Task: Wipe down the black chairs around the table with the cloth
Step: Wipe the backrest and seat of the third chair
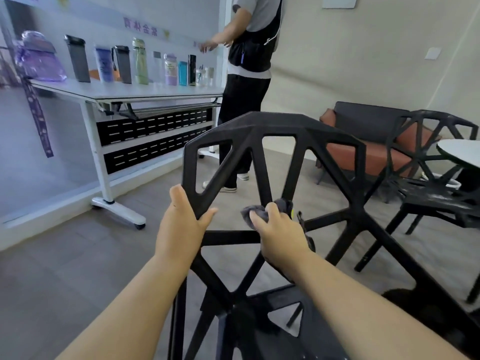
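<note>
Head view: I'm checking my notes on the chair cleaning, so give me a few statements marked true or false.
1. The right hand holds a grey cloth against the chair back. True.
2. The left hand hangs free. False: it grips the chair back's left edge.
3. A second black chair stands on the right. True.
4. The bottles on the long table lie tipped over. False: they stand upright.

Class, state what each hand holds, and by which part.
The left hand grips the chair by the left edge of its backrest. The right hand holds the bunched cloth, pressed against a backrest strut.
</note>
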`<move>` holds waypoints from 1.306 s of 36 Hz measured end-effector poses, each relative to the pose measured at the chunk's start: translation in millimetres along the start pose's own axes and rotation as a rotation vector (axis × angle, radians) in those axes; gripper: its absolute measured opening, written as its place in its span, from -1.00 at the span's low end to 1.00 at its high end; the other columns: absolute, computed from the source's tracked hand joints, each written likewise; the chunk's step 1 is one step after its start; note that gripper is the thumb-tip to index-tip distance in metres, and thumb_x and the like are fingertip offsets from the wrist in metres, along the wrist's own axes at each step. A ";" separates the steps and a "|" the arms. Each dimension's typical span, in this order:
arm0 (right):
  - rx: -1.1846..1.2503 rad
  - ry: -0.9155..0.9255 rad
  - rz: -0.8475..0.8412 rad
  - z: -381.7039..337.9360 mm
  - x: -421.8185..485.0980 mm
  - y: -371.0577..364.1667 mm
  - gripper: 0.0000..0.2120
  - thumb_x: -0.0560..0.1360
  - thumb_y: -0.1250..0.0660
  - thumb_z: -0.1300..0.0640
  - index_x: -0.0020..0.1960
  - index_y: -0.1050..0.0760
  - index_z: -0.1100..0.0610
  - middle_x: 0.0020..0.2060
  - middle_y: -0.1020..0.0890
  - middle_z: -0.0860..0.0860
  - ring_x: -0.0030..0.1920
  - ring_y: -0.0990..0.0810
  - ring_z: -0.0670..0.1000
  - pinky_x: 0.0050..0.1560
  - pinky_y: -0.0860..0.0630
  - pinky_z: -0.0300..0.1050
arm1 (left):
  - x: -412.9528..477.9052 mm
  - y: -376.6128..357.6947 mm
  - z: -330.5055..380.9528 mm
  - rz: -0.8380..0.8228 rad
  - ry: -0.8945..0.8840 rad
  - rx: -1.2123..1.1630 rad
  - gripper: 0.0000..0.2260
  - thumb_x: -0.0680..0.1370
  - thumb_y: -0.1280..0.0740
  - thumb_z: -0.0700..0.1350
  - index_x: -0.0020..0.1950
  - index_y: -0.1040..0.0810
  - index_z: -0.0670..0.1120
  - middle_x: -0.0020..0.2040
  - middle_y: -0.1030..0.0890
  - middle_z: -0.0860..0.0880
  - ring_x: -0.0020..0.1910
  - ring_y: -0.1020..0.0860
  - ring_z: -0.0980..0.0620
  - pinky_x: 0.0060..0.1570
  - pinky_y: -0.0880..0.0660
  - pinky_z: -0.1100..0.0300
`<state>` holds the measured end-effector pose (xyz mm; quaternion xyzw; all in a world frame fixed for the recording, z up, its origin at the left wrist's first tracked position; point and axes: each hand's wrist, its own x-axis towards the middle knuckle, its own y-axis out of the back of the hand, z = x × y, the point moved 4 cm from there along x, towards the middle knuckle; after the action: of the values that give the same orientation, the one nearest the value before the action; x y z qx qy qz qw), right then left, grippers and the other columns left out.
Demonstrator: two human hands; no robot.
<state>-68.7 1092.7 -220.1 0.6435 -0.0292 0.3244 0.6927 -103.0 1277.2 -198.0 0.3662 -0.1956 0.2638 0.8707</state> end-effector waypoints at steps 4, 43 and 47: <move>0.124 -0.084 0.024 6.1 6.5 18.9 -0.66 0.44 -0.38 0.18 0.21 -0.48 0.08 0.00 -0.47 0.16 -0.29 -0.54 0.20 -0.35 -0.28 -0.11 | -2.6 3.4 1.8 -0.007 0.006 -0.003 -0.52 0.41 -0.44 0.06 0.00 -0.20 -0.13 -0.25 -0.47 -0.05 -0.33 -0.50 -0.02 -0.38 -0.51 0.11; 0.496 -0.331 0.339 -8.7 95.0 101.5 -0.62 0.61 -0.20 0.06 0.41 -0.34 0.04 0.19 -0.39 0.10 0.07 -0.49 0.10 -0.04 -0.29 -0.18 | -11.0 24.8 -14.7 -0.298 0.056 -0.193 -0.90 0.63 -0.17 -0.04 0.12 -0.34 0.00 -0.18 -0.53 0.01 -0.23 -0.53 0.12 -0.41 -0.39 0.34; 0.503 -0.086 0.267 -44.1 47.8 62.7 -0.59 0.58 -0.23 0.06 0.41 -0.35 0.10 0.17 -0.42 0.10 -0.01 -0.54 0.08 -0.04 -0.44 -0.16 | -9.3 31.0 -19.7 -0.376 0.038 -0.230 -0.82 0.62 -0.19 -0.09 0.22 -0.39 0.04 -0.08 -0.56 0.07 -0.15 -0.51 0.21 -0.35 -0.36 0.43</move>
<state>-78.2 1150.1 -150.9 0.7985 -0.0617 0.3825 0.4607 -126.1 1307.2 -199.3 0.2894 -0.1363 0.0798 0.9441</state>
